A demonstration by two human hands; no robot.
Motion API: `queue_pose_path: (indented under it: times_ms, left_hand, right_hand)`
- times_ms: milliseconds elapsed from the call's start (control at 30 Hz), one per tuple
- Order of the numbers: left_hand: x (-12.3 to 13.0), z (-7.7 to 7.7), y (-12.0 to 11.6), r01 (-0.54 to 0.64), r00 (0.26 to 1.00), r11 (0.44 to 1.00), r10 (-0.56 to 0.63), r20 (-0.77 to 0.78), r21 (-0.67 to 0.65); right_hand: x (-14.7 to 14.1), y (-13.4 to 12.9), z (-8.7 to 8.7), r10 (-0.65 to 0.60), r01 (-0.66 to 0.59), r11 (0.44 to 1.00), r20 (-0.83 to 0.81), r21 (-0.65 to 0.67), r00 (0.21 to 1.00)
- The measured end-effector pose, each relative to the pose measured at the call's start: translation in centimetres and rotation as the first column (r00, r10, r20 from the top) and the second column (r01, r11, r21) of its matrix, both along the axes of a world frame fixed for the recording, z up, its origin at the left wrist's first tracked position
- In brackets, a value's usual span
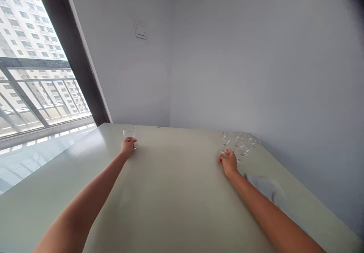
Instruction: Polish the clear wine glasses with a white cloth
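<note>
Far left on the table, my left hand (128,145) is closed around the stem of a clear stemmed glass (129,132). The glass is upright, its bowl showing above my fingers and its foot at the tabletop. On the right, my right hand (229,162) has its fingers curled at the foot of another stemmed glass (228,138), the leftmost of a tight cluster. Right beside it are more clear glasses, among them one in the middle (240,139) and one at the right end (254,140). Their lower parts overlap, partly hidden by my hand.
The pale glossy table (176,192) ends at the back against grey walls. A whitish translucent item (269,192), perhaps plastic or cloth, lies beside my right forearm. A window with a railing (42,93) is at the left, and a switch plate (140,31) is on the wall.
</note>
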State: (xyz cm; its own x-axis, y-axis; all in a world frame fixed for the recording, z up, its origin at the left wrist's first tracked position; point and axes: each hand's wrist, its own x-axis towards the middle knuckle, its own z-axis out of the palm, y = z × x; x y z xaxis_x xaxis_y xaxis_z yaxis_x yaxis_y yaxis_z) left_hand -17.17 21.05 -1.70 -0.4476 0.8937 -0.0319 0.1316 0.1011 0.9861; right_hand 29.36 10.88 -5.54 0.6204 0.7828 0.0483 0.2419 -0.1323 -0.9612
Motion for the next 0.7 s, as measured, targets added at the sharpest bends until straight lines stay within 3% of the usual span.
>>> queue_pose_path:
  times_ms: [100,267,433,533,600,700]
  left_hand:
    - [-1.1,0.2,1.2,-0.038,0.999,0.999,0.038,0.015,-0.01]
    - [-1.1,1.0,2.0,-0.055,0.998,0.998,0.055,0.036,-0.01]
    - [-0.4,2.0,0.0,-0.182,0.983,0.983,0.182,-0.002,0.0]
    - [1.4,2.2,-2.3,-0.247,0.968,0.969,0.248,-0.044,0.013]
    - [3.9,2.0,-4.2,-0.174,0.983,0.985,0.174,-0.053,0.008]
    - [9.1,1.6,-7.6,0.088,0.996,0.996,-0.089,-0.029,-0.017]
  right_hand:
    - [0.8,1.6,-0.2,-0.057,0.057,0.998,-0.009,0.022,0.998]
    - [1.2,3.6,-0.1,-0.001,0.007,0.997,-0.081,0.074,0.997]
    - [1.1,3.9,-0.4,0.058,-0.041,0.993,-0.164,0.107,0.985]
    - [-0.2,3.2,-0.4,0.113,-0.092,0.988,-0.184,0.12,0.976]
    - [-2.2,2.3,-0.1,0.169,-0.145,0.981,-0.193,0.132,0.967]
    - [-6.8,0.4,1.0,0.311,-0.283,0.947,-0.214,0.153,0.926]
